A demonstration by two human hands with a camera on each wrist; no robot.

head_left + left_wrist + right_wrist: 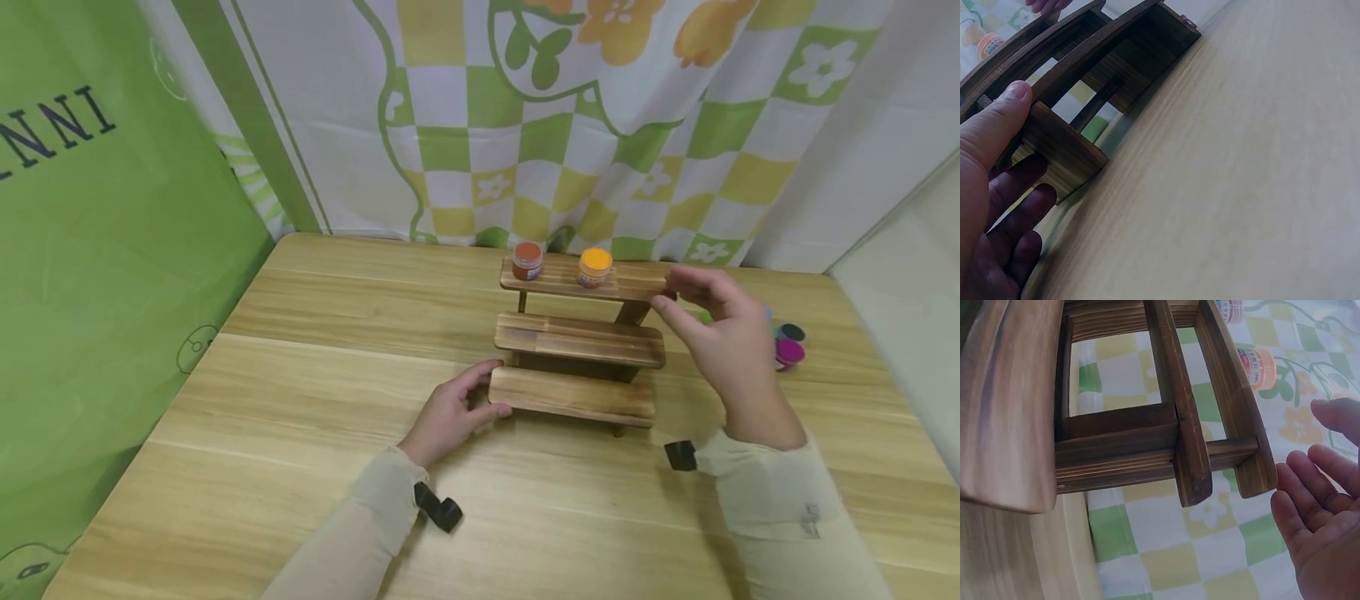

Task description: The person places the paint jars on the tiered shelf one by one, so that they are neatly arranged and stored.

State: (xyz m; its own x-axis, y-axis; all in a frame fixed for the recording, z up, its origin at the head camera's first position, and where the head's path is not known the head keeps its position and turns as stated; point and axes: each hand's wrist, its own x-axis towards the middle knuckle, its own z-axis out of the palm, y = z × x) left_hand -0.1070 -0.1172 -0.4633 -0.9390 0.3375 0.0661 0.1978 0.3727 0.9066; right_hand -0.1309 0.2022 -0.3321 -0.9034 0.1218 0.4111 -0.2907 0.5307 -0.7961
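Before one checkered curtain [442, 150], two jars [596, 268] top one three-tier stand [577, 337], left fingers [472, 378] gripping it, right fingers [712, 285] spread.

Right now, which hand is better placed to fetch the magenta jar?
Right hand, likely: it's nearer the magenta jar and looks free. The left hand grips the left end of the wooden stand.

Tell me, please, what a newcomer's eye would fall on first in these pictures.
Probably the three-tier wooden shelf on the table, with an orange jar and a red-brown jar on its top tier. Next come the left hand at the bottom tier's left end and the right hand by the top tier's right end. Behind hangs a checked curtain.
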